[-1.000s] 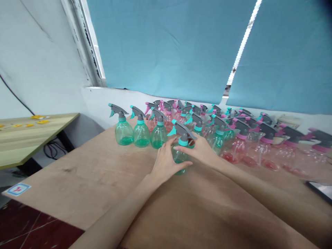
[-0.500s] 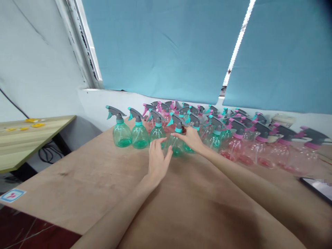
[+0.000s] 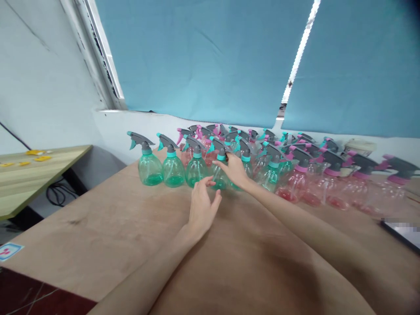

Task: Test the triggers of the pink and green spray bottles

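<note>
Several spray bottles stand upright in rows. In the front row, my right hand (image 3: 235, 171) is closed around the shoulder of a green spray bottle (image 3: 218, 177) with a grey and teal trigger head. The thumb lies across its front, and the other fingers are partly hidden behind it. Just in front of that bottle is my left hand (image 3: 202, 208), fingers apart and holding nothing. To its left stand more green bottles, the nearest one (image 3: 196, 168) close to my left fingertips. Another green bottle (image 3: 246, 164) sits right behind my right hand.
Pink spray bottles (image 3: 297, 183) fill the right of the wooden table (image 3: 131, 245), with further bottles behind. A dark-edged tablet-like object (image 3: 402, 234) lies at the right edge. On the left, a second table (image 3: 39, 175) carries small yellow pieces.
The held green bottle has shifted slightly back, into line with the front row, with my right hand on it. My left hand has drawn a little away from it. The view has shifted slightly.
</note>
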A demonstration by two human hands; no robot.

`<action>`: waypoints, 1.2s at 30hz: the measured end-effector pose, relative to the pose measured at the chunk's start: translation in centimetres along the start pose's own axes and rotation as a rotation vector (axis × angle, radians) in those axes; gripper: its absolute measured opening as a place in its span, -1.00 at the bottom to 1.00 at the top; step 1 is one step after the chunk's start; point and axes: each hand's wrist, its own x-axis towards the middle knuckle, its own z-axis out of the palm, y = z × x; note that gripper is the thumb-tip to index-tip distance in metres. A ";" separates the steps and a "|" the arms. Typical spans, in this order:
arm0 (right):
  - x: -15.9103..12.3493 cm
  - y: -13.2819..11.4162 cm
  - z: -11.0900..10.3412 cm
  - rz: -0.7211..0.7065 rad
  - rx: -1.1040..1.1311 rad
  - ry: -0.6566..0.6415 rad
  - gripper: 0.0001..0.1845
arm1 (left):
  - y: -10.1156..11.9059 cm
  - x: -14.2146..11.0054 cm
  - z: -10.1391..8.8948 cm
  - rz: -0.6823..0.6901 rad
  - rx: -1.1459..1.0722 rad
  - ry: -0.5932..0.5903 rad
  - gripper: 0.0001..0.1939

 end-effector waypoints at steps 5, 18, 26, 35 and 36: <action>-0.3 0.0 0.2 0.017 0.032 0.005 -0.50 | -0.1 -0.1 0.2 -0.011 -0.004 -0.037 -0.63; -5.7 1.2 -6.1 0.023 -0.009 0.017 -0.76 | -0.1 -0.5 0.7 -0.037 -0.007 -0.130 -0.66; -4.8 1.7 -8.5 0.250 -0.238 -0.017 -0.37 | -0.2 -0.2 0.5 -0.078 -0.019 -0.140 -0.71; -3.0 2.6 -5.9 0.422 -0.192 -0.140 -0.13 | -0.3 0.1 0.3 -0.132 -0.015 -0.127 -0.71; -2.9 2.7 -5.8 0.425 -0.188 -0.149 -0.12 | -0.3 0.1 0.3 -0.135 -0.016 -0.128 -0.71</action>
